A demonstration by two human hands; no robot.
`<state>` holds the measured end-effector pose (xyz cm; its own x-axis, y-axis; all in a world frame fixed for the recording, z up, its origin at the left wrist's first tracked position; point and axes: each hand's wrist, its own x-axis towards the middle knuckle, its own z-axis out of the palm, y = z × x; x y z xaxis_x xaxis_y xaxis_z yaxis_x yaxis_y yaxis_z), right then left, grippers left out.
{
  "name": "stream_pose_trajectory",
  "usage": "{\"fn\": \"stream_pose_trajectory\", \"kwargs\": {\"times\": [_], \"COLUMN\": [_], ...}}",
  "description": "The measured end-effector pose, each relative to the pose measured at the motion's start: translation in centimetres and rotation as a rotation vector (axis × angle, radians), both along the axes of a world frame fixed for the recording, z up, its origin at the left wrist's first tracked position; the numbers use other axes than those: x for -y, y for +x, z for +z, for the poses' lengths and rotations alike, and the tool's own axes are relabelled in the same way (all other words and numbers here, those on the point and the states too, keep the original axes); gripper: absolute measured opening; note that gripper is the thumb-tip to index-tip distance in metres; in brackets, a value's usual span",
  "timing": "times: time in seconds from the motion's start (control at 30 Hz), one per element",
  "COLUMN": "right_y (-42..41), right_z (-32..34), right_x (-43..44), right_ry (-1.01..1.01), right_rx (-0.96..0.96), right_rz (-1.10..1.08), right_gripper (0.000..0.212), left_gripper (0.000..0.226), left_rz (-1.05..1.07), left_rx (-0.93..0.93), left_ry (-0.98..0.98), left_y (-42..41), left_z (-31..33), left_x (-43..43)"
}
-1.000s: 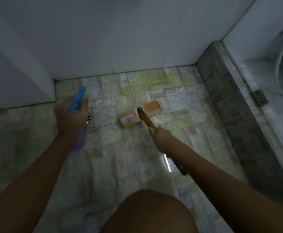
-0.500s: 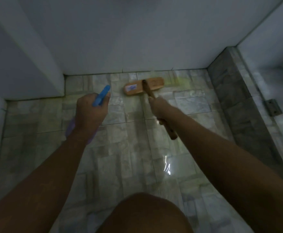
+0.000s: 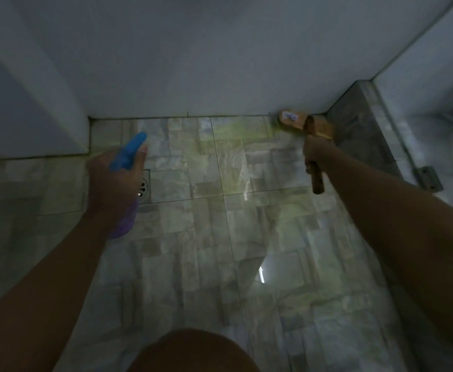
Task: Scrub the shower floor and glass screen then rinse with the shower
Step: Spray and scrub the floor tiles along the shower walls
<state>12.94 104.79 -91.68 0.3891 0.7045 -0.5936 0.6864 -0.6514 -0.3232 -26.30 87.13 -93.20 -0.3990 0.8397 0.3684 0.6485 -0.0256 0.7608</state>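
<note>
Seen from the head, the wooden scrub brush, a small label on its block head, sits in the far right corner of the wet, mottled shower floor against the white wall and grey kerb. The right hand has its fingers wrapped round the brown handle. The left hand has its fingers curled round a blue-nozzled purple spray bottle above the floor drain.

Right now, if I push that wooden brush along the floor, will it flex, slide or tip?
The wooden brush looks rigid, a solid block head on a thick handle, so it probably won't flex. The floor shines as if wet, so it should slide easily. The right hand grips mid-handle and the head is wide, so tipping seems unlikely.
</note>
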Motion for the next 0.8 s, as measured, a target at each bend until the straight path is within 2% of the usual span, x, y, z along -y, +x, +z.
{"fn": "stream_pose_trajectory", "kwargs": {"times": [0.07, 0.17, 0.23, 0.3, 0.33, 0.43, 0.53, 0.6, 0.7, 0.8], "right_y": [-4.0, -10.9, -13.3, -13.0, -11.7, -6.0, -0.4, 0.4, -3.8, -8.5], "right_z": [-0.1, -0.2, -0.5, -0.4, -0.1, 0.6, 1.1, 1.4, 0.8, 0.2], "right_x": [0.8, 5.5, 8.5, 10.5, 10.9, 9.4, 4.4, 1.8, 1.8, 7.1], "right_ry": [0.055, 0.105, 0.042, -0.017, -0.022, 0.019, 0.036, 0.005, 0.018, 0.011], "right_rx": [-0.027, -0.107, -0.135, -0.105, -0.079, -0.031, -0.011, 0.001, -0.018, -0.076], "right_rz": [0.144, 0.424, 0.489, 0.536, 0.539, 0.383, 0.150, 0.050, 0.134, 0.362], "right_gripper": [0.027, 0.030, 0.043, 0.049, 0.048, 0.045, 0.036, 0.029, 0.029, 0.039], "left_gripper": [0.040, 0.029, 0.024, 0.040, 0.044, 0.023, 0.027, 0.022, 0.019, 0.017], "left_rz": [0.024, -0.007, -0.013, 0.032, 0.045, 0.028, 0.056, 0.070, 0.047, 0.000], "left_rx": [-0.011, -0.090, -0.080, 0.010, 0.055, 0.019, 0.028, 0.038, -0.032, -0.048], "left_ry": [-0.030, -0.046, -0.050, -0.055, -0.049, 0.044, 0.071, 0.080, 0.082, 0.092], "left_y": [0.2, 0.5, 0.2, -0.3, -0.5, -1.4, -2.0, -2.1, -2.2, -1.8], "left_z": [-0.7, -0.5, -0.2, -0.2, 0.0, -0.2, -0.6, -0.8, -0.9, -0.5], "left_x": [-0.1, -0.1, 0.0, 0.0, 0.0, 0.0, -0.1, -0.2, -0.3, -0.5]}}
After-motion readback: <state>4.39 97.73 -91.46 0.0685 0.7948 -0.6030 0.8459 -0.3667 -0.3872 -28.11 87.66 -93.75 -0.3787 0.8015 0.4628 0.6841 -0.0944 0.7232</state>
